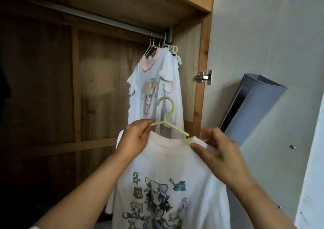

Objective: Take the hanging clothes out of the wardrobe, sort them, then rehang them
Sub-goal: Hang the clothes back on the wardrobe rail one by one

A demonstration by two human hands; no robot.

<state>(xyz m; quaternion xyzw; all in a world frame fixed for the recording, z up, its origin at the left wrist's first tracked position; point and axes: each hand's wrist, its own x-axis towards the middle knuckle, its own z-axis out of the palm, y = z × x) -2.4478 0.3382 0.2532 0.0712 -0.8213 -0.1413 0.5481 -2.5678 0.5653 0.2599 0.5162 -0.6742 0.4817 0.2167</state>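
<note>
Here the left hand curls its grip round the left arm of a pale green hanger and the shirt shoulder there, while the right hand pinches the white printed T-shirt at its right shoulder. The T-shirt hangs half-threaded on the hanger before the wardrobe's right edge, below the rail where other shirts hang.

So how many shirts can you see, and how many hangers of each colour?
White printed T-shirts: 2, one in the hands and one on the rail.
Yellow-green hangers: at least 2, one being held and a bunch by the rail's end that I cannot count.
Pale wire-like hangers: 2 at least.
Total: 6 things at least.
</note>
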